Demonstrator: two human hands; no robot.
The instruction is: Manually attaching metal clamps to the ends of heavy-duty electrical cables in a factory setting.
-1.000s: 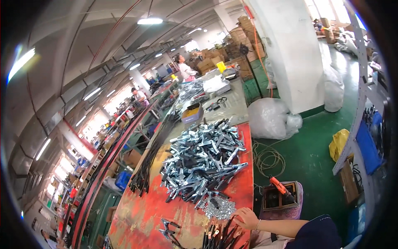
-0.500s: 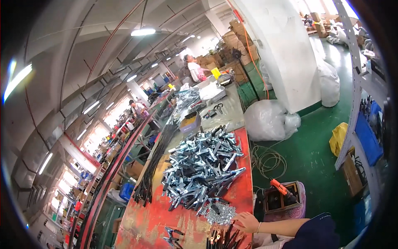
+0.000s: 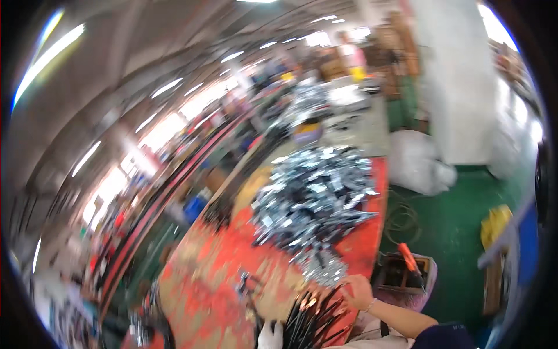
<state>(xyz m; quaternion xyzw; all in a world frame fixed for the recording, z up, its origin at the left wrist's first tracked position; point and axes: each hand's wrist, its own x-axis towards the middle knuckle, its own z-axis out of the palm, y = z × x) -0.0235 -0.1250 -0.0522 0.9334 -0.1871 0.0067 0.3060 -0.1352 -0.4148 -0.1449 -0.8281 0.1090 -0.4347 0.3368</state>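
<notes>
My right hand [image 3: 357, 292] reaches in from the lower right, at the near right edge of a small pile of shiny metal parts [image 3: 322, 266]. Blur hides its fingertips and anything in them. A white-covered shape, seemingly my gloved left hand [image 3: 270, 335], shows at the bottom edge beside a bundle of black cables [image 3: 308, 323] with copper-coloured ends. Its fingers cannot be made out. Beyond the small parts lies a big heap of silver and black spring clamps [image 3: 317, 198]. A separate clamp [image 3: 247, 284] lies on the worn red tabletop [image 3: 203, 276], left of the cables.
Another bundle of black cables [image 3: 218, 212] lies along the table's left side. An open box [image 3: 308, 131] stands behind the clamps. To the right are a crate [image 3: 427, 273] with an orange-handled tool [image 3: 410, 259] and a white plastic bag [image 3: 418, 163]. A person [image 3: 351, 55] is far off.
The view has swung, so the table appears further right and blurred. The white-covered shape has come into view at the bottom. My right hand stays beside the small metal parts.
</notes>
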